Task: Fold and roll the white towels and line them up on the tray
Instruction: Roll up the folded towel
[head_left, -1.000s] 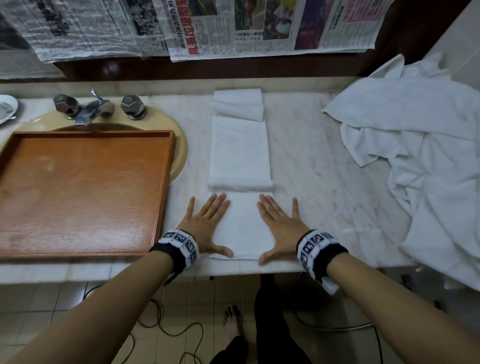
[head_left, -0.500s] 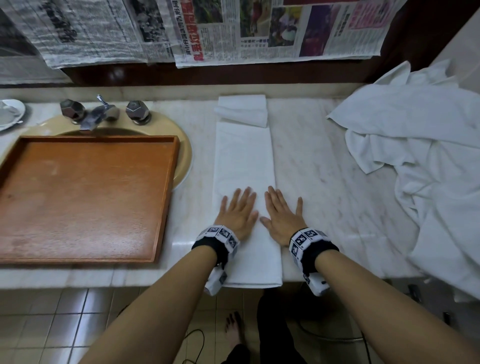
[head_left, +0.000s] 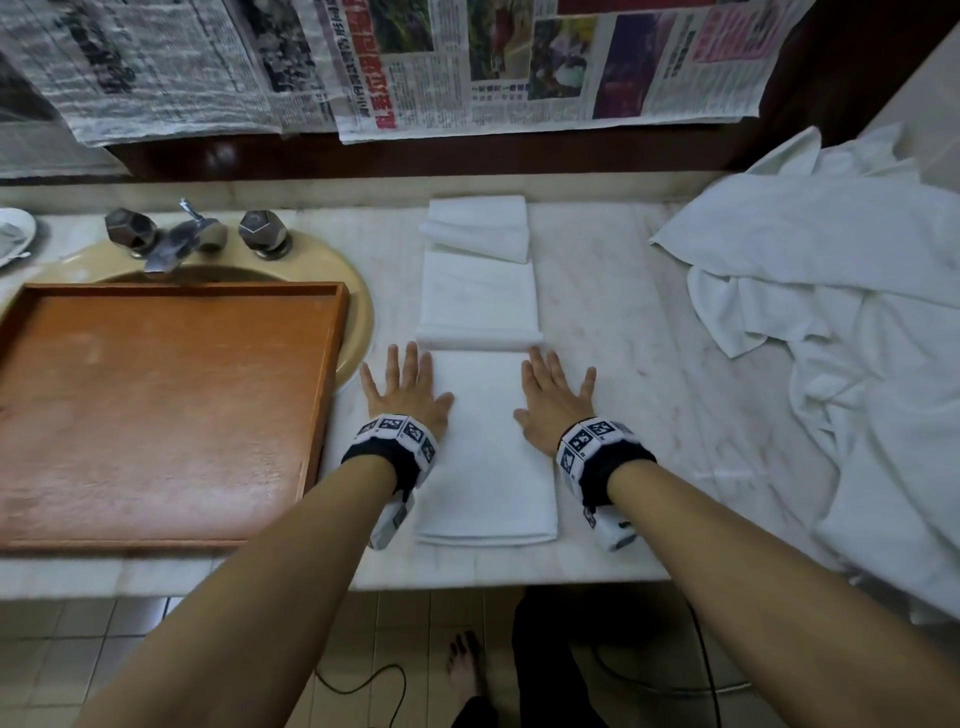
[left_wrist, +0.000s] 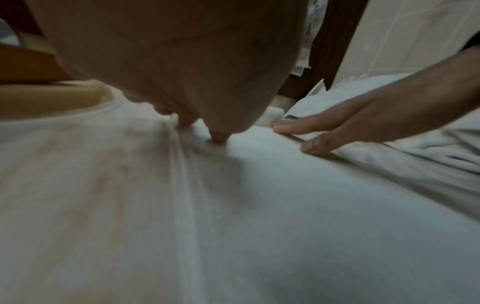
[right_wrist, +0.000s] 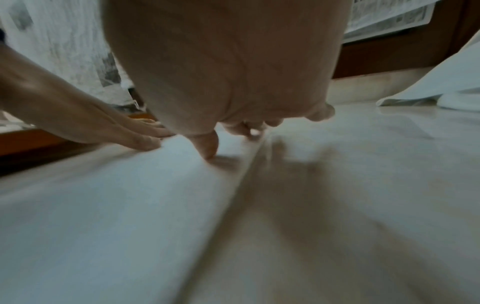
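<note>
A white towel, folded into a long narrow strip, lies on the marble counter and runs from the front edge toward the wall. A raised ridge crosses it, and its far end is folded back on itself. My left hand lies flat, fingers straight, on the towel's left edge. My right hand lies flat on its right edge. Both sets of fingertips stop just short of the ridge. The wooden tray to the left holds nothing. In the left wrist view my fingertips press the cloth.
The tray sits over a beige sink with a metal tap behind it. A pile of loose white towels covers the counter's right side. Newspaper hangs on the wall. The counter's front edge is close to my wrists.
Half a second ago my hands lay side by side on the towel's middle. They have spread apart to its two long edges, and a ridge shows again just beyond my fingertips.
</note>
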